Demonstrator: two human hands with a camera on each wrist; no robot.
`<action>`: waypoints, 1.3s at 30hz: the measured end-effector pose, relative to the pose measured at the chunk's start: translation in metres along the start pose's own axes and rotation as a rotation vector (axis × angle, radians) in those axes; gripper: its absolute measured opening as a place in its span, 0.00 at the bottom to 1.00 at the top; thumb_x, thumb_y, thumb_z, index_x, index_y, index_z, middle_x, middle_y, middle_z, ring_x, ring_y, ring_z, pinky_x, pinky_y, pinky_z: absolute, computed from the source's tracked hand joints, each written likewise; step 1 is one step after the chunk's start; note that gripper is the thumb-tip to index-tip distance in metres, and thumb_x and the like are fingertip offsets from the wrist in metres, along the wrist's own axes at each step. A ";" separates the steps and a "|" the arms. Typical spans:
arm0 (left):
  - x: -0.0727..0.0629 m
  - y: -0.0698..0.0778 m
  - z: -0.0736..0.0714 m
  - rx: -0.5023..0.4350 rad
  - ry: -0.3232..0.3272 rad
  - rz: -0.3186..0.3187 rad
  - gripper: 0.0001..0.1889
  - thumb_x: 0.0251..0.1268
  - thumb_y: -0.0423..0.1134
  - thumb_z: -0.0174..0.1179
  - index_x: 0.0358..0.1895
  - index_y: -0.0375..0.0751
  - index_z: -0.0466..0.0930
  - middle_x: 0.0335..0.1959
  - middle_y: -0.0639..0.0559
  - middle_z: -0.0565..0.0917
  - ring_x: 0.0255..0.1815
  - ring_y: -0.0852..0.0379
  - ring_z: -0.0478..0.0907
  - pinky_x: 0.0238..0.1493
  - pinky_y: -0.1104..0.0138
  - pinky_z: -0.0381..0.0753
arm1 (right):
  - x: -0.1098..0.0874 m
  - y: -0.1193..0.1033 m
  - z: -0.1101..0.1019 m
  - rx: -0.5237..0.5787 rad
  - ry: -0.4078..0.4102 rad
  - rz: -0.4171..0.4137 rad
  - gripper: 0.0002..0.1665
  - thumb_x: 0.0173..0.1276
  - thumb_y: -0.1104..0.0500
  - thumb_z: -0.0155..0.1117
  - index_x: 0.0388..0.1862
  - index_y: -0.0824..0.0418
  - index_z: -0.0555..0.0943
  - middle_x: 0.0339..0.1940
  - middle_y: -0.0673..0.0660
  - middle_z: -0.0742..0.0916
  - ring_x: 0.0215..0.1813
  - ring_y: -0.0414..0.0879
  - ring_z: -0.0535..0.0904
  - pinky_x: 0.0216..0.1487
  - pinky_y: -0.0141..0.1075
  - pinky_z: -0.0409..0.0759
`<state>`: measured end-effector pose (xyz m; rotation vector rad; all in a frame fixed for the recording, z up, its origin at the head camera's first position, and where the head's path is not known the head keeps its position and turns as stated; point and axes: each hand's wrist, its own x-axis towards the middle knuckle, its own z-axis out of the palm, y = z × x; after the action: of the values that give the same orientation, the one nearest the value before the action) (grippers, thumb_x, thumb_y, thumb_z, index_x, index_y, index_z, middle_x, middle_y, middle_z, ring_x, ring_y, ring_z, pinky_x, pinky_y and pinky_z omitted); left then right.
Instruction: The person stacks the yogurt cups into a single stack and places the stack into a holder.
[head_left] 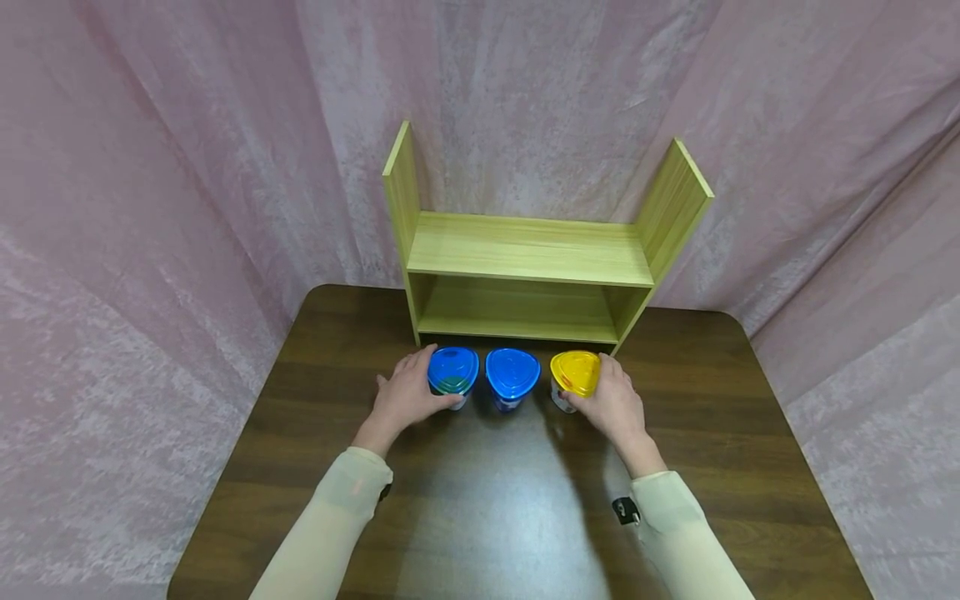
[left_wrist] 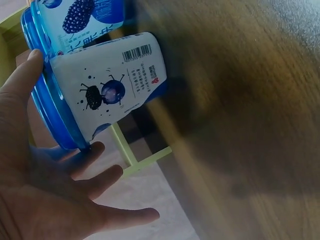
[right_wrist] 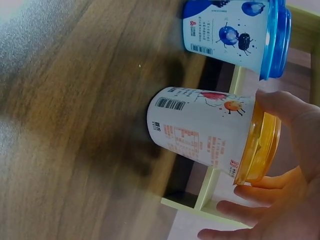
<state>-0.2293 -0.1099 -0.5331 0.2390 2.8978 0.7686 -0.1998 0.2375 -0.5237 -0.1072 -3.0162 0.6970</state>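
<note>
Pale sleeves (head_left: 318, 525) lead to hands gripping lid rims: the left hand (head_left: 405, 396) a glossy blue cup (head_left: 454, 367), the right hand (head_left: 618, 404) a yellow cup (head_left: 573, 372). Between stands the middle cup (head_left: 512, 373), blue-lidded, all near the table's (head_left: 495, 517) far edge, before the shelf (head_left: 525, 246). Only wrist views show barcodes (left_wrist: 136, 53).

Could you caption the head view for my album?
Left hand holds a blue-lidded cup, right hand a yellow-lidded cup; another blue-lidded cup between, shelf behind.

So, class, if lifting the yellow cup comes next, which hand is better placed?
Probably the right hand: it grips the yellow cup. The left hand is at the left cup, with the middle cup in between.
</note>
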 end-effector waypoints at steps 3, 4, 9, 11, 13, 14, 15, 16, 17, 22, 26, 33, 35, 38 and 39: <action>0.000 0.000 0.001 -0.028 -0.011 -0.004 0.56 0.52 0.67 0.72 0.80 0.48 0.53 0.76 0.41 0.64 0.76 0.35 0.59 0.63 0.22 0.49 | 0.000 0.000 0.000 0.037 -0.010 0.026 0.60 0.55 0.44 0.80 0.75 0.72 0.59 0.66 0.73 0.74 0.58 0.68 0.77 0.53 0.64 0.78; 0.001 0.000 0.001 -0.036 -0.015 -0.006 0.56 0.52 0.67 0.71 0.80 0.48 0.52 0.76 0.41 0.64 0.75 0.35 0.59 0.63 0.22 0.49 | 0.000 0.000 0.000 0.047 -0.015 0.035 0.60 0.56 0.44 0.80 0.75 0.72 0.59 0.66 0.73 0.74 0.58 0.68 0.77 0.53 0.64 0.78; 0.000 0.000 0.003 -0.069 -0.017 -0.019 0.56 0.53 0.66 0.72 0.80 0.48 0.52 0.76 0.41 0.64 0.75 0.35 0.60 0.64 0.23 0.49 | 0.000 0.000 0.000 0.076 -0.030 0.058 0.63 0.56 0.44 0.79 0.78 0.72 0.56 0.69 0.73 0.72 0.58 0.69 0.77 0.55 0.64 0.77; 0.000 -0.001 0.003 -0.083 -0.019 -0.029 0.56 0.53 0.66 0.72 0.80 0.47 0.51 0.76 0.40 0.64 0.75 0.35 0.60 0.64 0.23 0.49 | 0.000 -0.001 0.000 0.077 -0.027 0.057 0.64 0.56 0.44 0.79 0.78 0.72 0.55 0.69 0.74 0.71 0.59 0.70 0.76 0.55 0.65 0.77; 0.000 -0.001 0.004 -0.111 -0.019 -0.032 0.57 0.53 0.65 0.72 0.80 0.45 0.51 0.76 0.40 0.63 0.75 0.35 0.61 0.64 0.23 0.50 | 0.000 -0.001 0.001 0.076 -0.021 0.056 0.64 0.56 0.43 0.79 0.77 0.73 0.55 0.69 0.75 0.70 0.59 0.70 0.76 0.56 0.65 0.77; 0.000 -0.002 0.005 -0.128 -0.020 -0.033 0.57 0.53 0.65 0.72 0.80 0.45 0.51 0.76 0.40 0.63 0.74 0.35 0.61 0.65 0.24 0.51 | 0.001 -0.001 0.001 0.076 -0.017 0.055 0.64 0.55 0.43 0.79 0.77 0.74 0.56 0.68 0.75 0.70 0.59 0.70 0.76 0.56 0.65 0.77; 0.000 -0.002 0.005 -0.147 -0.020 -0.031 0.56 0.53 0.64 0.73 0.80 0.44 0.51 0.76 0.39 0.64 0.74 0.35 0.62 0.65 0.25 0.53 | 0.001 -0.001 0.002 0.075 -0.012 0.055 0.64 0.55 0.43 0.79 0.77 0.74 0.56 0.68 0.75 0.70 0.59 0.70 0.76 0.56 0.65 0.77; 0.000 -0.003 0.006 -0.168 -0.020 -0.027 0.56 0.54 0.63 0.73 0.80 0.44 0.51 0.76 0.39 0.64 0.73 0.36 0.63 0.65 0.26 0.55 | 0.001 0.000 0.002 0.077 -0.007 0.055 0.64 0.54 0.42 0.80 0.76 0.74 0.57 0.67 0.75 0.71 0.58 0.70 0.76 0.56 0.65 0.77; 0.000 -0.004 0.007 -0.192 -0.018 -0.020 0.56 0.54 0.62 0.74 0.79 0.43 0.52 0.75 0.39 0.64 0.73 0.36 0.63 0.65 0.27 0.57 | 0.001 0.000 0.002 0.077 -0.004 0.056 0.64 0.54 0.42 0.80 0.76 0.74 0.58 0.66 0.75 0.71 0.58 0.70 0.76 0.56 0.64 0.77; 0.001 -0.007 0.009 -0.280 -0.016 0.005 0.55 0.54 0.58 0.75 0.78 0.41 0.54 0.73 0.39 0.65 0.71 0.37 0.66 0.65 0.35 0.67 | 0.003 0.002 0.005 0.108 -0.009 0.072 0.63 0.53 0.42 0.80 0.74 0.74 0.58 0.65 0.74 0.72 0.57 0.68 0.76 0.57 0.63 0.77; 0.000 -0.008 0.011 -0.329 -0.026 0.011 0.55 0.54 0.57 0.76 0.79 0.41 0.53 0.74 0.38 0.65 0.70 0.37 0.67 0.66 0.39 0.69 | 0.005 0.003 0.006 0.159 -0.028 0.094 0.63 0.53 0.42 0.80 0.75 0.73 0.57 0.65 0.73 0.73 0.57 0.68 0.76 0.58 0.62 0.76; 0.001 -0.011 0.013 -0.378 -0.052 -0.012 0.56 0.55 0.56 0.75 0.80 0.47 0.49 0.77 0.40 0.61 0.73 0.36 0.64 0.68 0.39 0.67 | 0.006 0.004 0.005 0.181 -0.040 0.090 0.64 0.54 0.43 0.79 0.77 0.72 0.55 0.69 0.74 0.71 0.61 0.70 0.74 0.61 0.63 0.73; 0.001 -0.011 0.015 -0.389 -0.058 -0.020 0.56 0.55 0.56 0.75 0.81 0.48 0.48 0.77 0.40 0.60 0.74 0.37 0.63 0.68 0.39 0.66 | 0.006 0.004 0.005 0.176 -0.043 0.087 0.63 0.55 0.43 0.79 0.77 0.72 0.56 0.69 0.74 0.71 0.62 0.69 0.74 0.62 0.63 0.73; 0.002 -0.012 0.016 -0.401 -0.054 -0.017 0.55 0.56 0.55 0.75 0.81 0.47 0.48 0.77 0.40 0.60 0.73 0.36 0.63 0.68 0.39 0.67 | 0.006 0.005 0.005 0.161 -0.041 0.077 0.62 0.55 0.41 0.79 0.76 0.71 0.58 0.68 0.74 0.72 0.61 0.69 0.75 0.60 0.63 0.74; 0.002 -0.012 0.016 -0.407 -0.051 -0.019 0.55 0.56 0.55 0.75 0.80 0.47 0.49 0.76 0.40 0.61 0.73 0.36 0.64 0.67 0.39 0.67 | 0.006 0.005 0.005 0.159 -0.038 0.075 0.62 0.55 0.41 0.79 0.76 0.71 0.58 0.68 0.74 0.72 0.60 0.69 0.75 0.60 0.63 0.74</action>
<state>-0.2298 -0.1123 -0.5536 0.1803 2.6149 1.2976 -0.2060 0.2402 -0.5306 -0.2045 -2.9911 0.9529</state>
